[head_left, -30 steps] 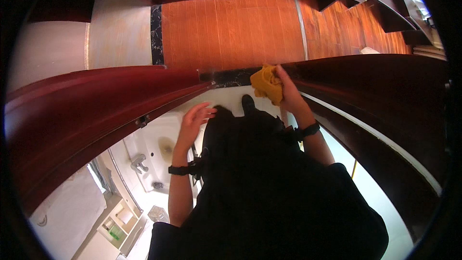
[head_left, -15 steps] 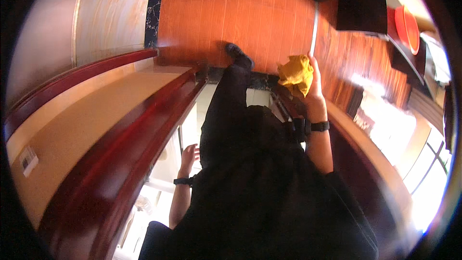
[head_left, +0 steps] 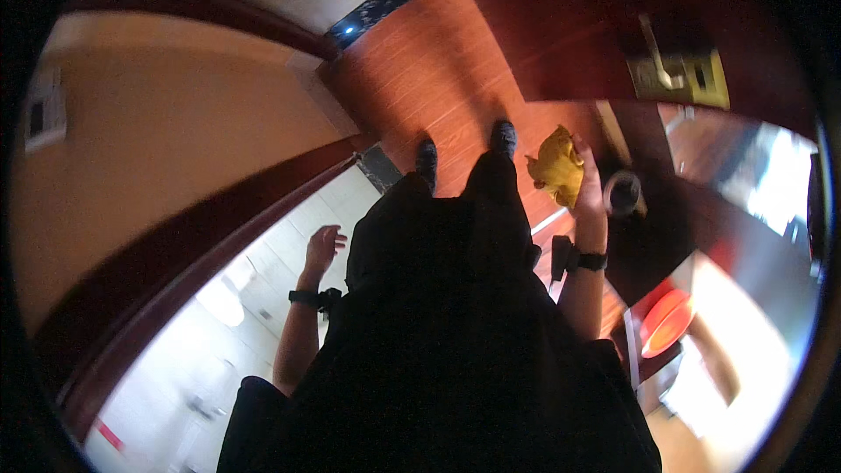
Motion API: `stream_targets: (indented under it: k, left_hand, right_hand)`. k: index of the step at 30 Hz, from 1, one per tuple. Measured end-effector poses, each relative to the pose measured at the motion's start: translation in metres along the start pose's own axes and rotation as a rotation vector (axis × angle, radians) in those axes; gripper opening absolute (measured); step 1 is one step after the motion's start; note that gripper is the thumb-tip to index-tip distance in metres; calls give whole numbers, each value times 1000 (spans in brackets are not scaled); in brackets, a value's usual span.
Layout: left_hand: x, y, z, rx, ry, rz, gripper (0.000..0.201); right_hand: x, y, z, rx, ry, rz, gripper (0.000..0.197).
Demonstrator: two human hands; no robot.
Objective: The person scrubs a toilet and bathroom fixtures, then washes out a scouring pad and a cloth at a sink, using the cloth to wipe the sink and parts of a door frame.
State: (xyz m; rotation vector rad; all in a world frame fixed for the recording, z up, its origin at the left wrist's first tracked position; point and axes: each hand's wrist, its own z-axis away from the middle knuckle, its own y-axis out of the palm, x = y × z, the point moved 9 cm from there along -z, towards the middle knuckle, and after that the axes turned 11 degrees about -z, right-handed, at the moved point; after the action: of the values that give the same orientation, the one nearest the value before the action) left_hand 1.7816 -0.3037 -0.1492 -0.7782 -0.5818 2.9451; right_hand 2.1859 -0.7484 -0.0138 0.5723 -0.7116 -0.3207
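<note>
My right hand (head_left: 592, 180) is closed round a crumpled yellow cloth (head_left: 558, 168), held out in front of my right hip. The cloth bunches up on the thumb side, above the wooden floor (head_left: 429, 70). To the left of my body hangs my left hand (head_left: 324, 247), with nothing in it and its fingers loosely bent and a little apart. A dark band sits on each wrist. Both of my shoes show on the wooden floor ahead.
Ahead on the right stands a dark red door (head_left: 578, 35) with a metal handle (head_left: 666, 79). A doorframe (head_left: 254, 223) runs along my left, beside a white-tiled room. Right of my hand are a round dark container (head_left: 623, 194) and an orange-red basin (head_left: 667, 322).
My view has swung left and I have moved beyond the doorway onto the wooden floor. The red door with its handle has come into view. The cloth stays in my right hand.
</note>
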Motion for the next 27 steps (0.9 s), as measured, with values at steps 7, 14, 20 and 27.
stream_targets:
  k: [7, 14, 20, 27]
  left_hand:
    - [-14, 133, 109, -451, -255, 597, 35]
    - [8, 467, 282, -631, -536, 529, 42]
    - [-86, 726, 275, -332, -479, 455, 37]
    - [-31, 758, 310, -538, -654, 947, 30]
  right_hand:
    - [1, 39, -113, 105, 494, 323, 49]
    - [-18, 56, -176, 157, 641, 276, 45]
    - [11, 26, -167, 190, 726, 504, 47]
    - [-23, 9, -90, 547, 614, 512, 42]
